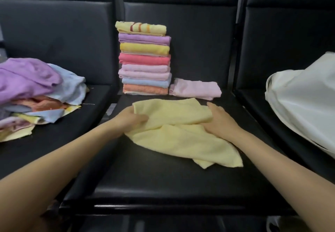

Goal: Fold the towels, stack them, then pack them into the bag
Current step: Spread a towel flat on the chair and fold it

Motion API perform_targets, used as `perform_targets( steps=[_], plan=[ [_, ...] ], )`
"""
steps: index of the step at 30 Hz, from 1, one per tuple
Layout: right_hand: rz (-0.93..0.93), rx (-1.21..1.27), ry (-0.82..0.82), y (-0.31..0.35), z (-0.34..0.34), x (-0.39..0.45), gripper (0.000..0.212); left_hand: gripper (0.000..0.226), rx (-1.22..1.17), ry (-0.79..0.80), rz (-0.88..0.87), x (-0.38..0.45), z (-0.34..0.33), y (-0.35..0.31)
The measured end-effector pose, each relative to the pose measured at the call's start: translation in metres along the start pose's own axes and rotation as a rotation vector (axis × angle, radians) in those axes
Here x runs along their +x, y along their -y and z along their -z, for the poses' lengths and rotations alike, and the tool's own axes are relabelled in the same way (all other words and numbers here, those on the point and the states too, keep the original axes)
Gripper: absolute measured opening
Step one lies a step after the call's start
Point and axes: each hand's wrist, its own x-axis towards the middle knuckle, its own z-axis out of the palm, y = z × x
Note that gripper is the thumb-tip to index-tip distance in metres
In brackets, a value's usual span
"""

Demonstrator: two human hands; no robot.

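Head view, hands [174,121] gripping yellow towel [177,134]

no readable text, labels or numbers, towels and bag seemingly unmarked, view soft

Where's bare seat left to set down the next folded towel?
Free: middle seat in front of the yellow towel, and right of the pink folded towel. Left seat's near part, beside the unfolded pile, is bare. Crowded: the tall stack; the white bag fills the right seat.
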Motion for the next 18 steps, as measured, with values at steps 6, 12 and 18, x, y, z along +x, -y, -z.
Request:
perform_targets(
  steps=[6, 12, 18],
  plan=[
    [0.021, 0.17, 0.132, 0.015, -0.013, -0.006, 0.033, 0.054, -0.534, -0.199, -0.011, 0.012, 0.031, 0.013],
    [-0.069, 0.762, 0.13, 0.028, -0.006, -0.016, 0.041, 0.084, -0.177, -0.306, -0.011, -0.005, 0.017, 0.016],
    [-0.238, 1.254, 0.117, 0.025, -0.008, -0.017, 0.038, 0.054, -0.287, -0.167, 0.178, -0.032, 0.008, 0.016]
  ],
)
